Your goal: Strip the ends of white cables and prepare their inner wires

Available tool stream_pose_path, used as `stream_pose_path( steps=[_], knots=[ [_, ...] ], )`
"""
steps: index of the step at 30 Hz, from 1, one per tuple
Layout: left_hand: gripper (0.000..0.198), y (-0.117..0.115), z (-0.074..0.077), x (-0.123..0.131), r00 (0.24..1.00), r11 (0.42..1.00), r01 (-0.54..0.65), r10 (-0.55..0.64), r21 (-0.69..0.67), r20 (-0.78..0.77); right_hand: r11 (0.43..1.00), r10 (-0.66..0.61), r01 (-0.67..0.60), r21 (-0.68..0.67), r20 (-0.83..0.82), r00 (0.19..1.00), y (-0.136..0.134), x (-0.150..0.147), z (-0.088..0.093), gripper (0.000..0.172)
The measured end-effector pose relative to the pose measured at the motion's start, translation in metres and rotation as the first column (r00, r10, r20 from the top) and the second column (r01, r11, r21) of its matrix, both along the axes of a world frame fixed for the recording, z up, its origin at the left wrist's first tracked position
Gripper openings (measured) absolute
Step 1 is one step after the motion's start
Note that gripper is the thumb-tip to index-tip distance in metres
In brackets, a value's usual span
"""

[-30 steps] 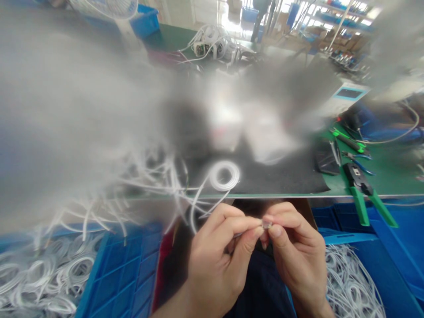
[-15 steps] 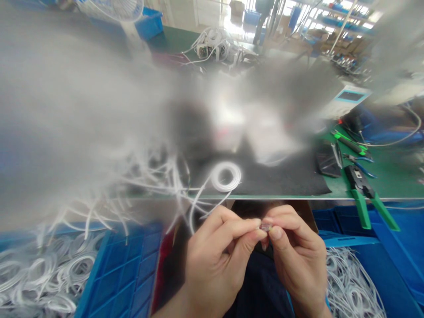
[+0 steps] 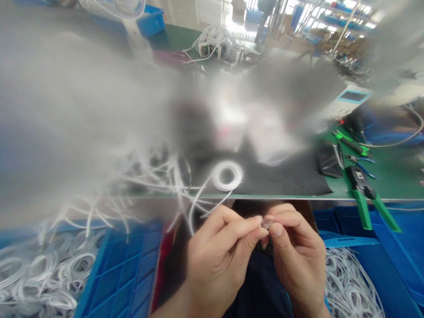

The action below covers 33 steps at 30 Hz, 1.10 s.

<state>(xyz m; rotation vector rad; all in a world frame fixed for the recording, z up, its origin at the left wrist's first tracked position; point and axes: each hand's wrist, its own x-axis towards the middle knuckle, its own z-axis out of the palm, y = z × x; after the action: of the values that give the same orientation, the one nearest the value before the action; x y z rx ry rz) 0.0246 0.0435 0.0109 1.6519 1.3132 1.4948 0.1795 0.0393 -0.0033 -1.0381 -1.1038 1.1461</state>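
My left hand [image 3: 221,256] and my right hand [image 3: 294,251] meet in front of the bench edge, both with fingers pinched together. Between their fingertips is a small clear plastic connector [image 3: 266,224], gripped from both sides and partly covered by the fingers. Just beyond the hands, a coil of white cable [image 3: 227,176] lies on a black mat [image 3: 281,181]. Its loose ends run past the bench edge, close to my left hand.
Blue bins with coiled white cables [image 3: 79,265] and more white cables [image 3: 353,282] flank me. Green-handled crimping pliers [image 3: 364,187] overhang the bench edge, near small blue-handled pliers [image 3: 362,162]. Cable ends [image 3: 96,216] hang at left. A blur hides much of the bench.
The connector has turned slightly between my fingertips and looks clearer. Both hands stay in nearly the same place.
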Motion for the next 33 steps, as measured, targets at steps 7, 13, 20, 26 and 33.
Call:
stream_pose_path(
  steps=[7, 13, 20, 26, 33],
  knots=[
    [0.025, 0.0, 0.001, -0.001, 1.0, 1.0, 0.004, -0.004, 0.023, 0.012, 0.999, 0.022, -0.026, 0.033, 0.106, 0.994, 0.002, 0.002, 0.005, 0.018],
    [0.036, -0.003, 0.001, -0.003, 1.0, 0.995, -0.017, 0.015, 0.096, 0.014, 0.996, 0.081, -0.083, 0.018, 0.108, 0.991, -0.001, 0.006, 0.006, 0.021],
    [0.034, -0.005, 0.003, 0.002, 0.996, 0.982, -0.09, 0.091, 0.168, 0.001, 0.993, 0.108, -0.106, -0.059, 0.015, 0.994, -0.006, 0.004, 0.01, 0.021],
    [0.034, -0.003, 0.003, 0.001, 0.996, 0.978, -0.086, 0.088, 0.19, 0.001, 0.991, 0.102, -0.104, -0.081, -0.032, 0.994, -0.005, 0.001, 0.009, 0.018],
    [0.035, -0.002, 0.002, 0.002, 0.994, 0.966, -0.112, 0.109, 0.235, 0.025, 0.996, 0.088, -0.086, -0.038, 0.051, 0.995, -0.005, 0.001, 0.01, 0.018]
  ],
)
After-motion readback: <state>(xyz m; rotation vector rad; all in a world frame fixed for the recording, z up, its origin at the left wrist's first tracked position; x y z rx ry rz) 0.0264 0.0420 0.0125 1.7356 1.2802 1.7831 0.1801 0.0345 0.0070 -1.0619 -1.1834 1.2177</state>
